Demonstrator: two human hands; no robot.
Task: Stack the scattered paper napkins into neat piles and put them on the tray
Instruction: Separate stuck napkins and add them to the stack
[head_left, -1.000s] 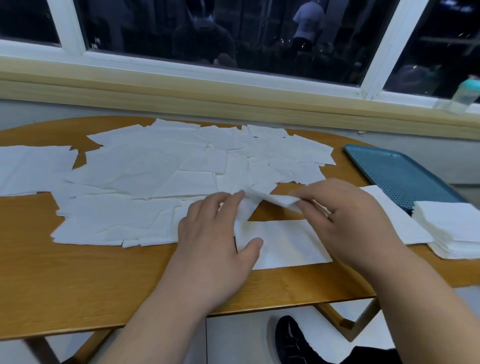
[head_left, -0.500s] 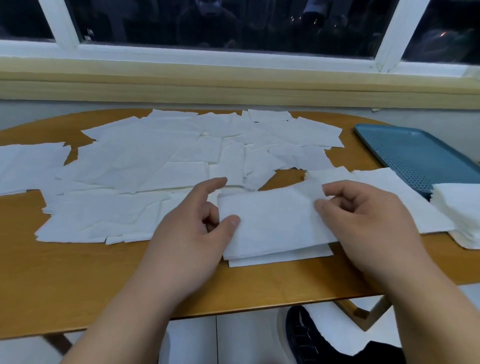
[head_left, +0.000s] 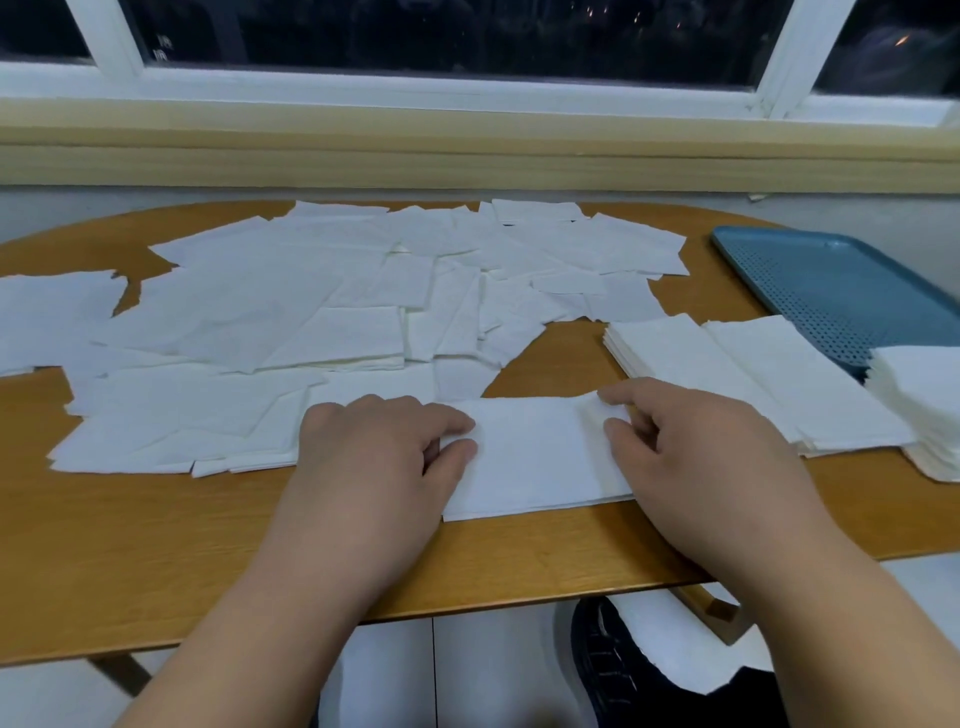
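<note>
At the bottom of the frame a dark shoe shows under the near edge of the wooden table, and both forearms reach up from the lower corners toward the middle. The left hand and right hand are apart, one at each end of a small pile of napkins lying flat by the table edge. The left thumb and forefinger close on its left edge. The right thumb and forefinger pinch its right edge, which curls up a little. Both wrists are low and the other fingers are curled under. This grip from both ends most likely serves to square the sheets on each other.

Just right of the hands lie two neat stacks side by side, probably kept within reach so each small pile can be added. A thicker stack sits at the right edge of the frame, overlapping the near corner of the blue tray, which is bare further back.

Across the middle and left, loose napkins cover the table in overlapping sheets, so most of the job remains. A pale sill and a dark window fill the top.
</note>
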